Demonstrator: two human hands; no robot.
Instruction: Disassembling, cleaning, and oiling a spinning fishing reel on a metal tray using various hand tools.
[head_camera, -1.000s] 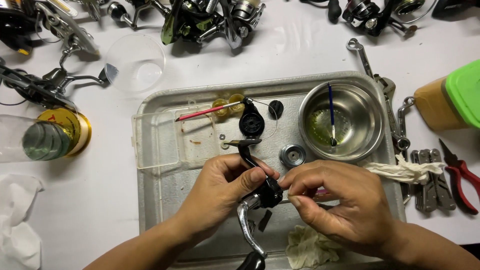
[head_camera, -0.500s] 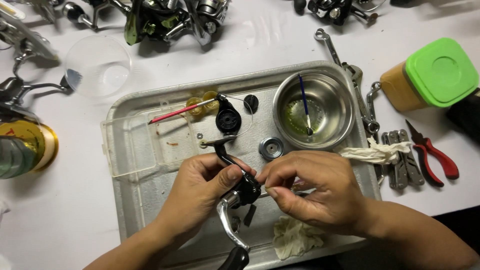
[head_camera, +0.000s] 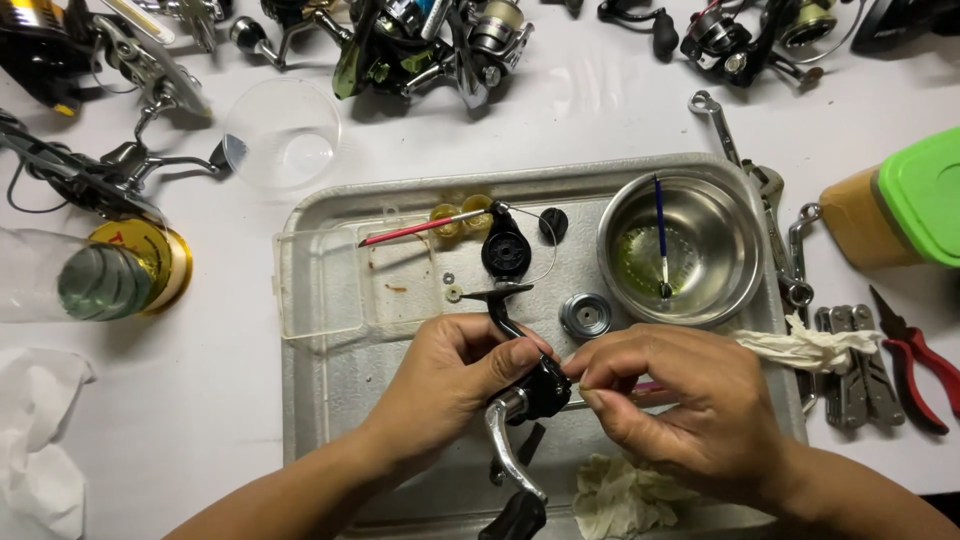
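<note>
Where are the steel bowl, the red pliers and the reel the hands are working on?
steel bowl (head_camera: 722, 262), head view, bare inner wall on the right.
red pliers (head_camera: 922, 362), head view, red handle.
reel (head_camera: 540, 392), head view, black body between the hands.

Both hands (head_camera: 455, 375) (head_camera: 680, 405) grip black reel (head_camera: 540, 390) over tray (head_camera: 330, 400).
</note>
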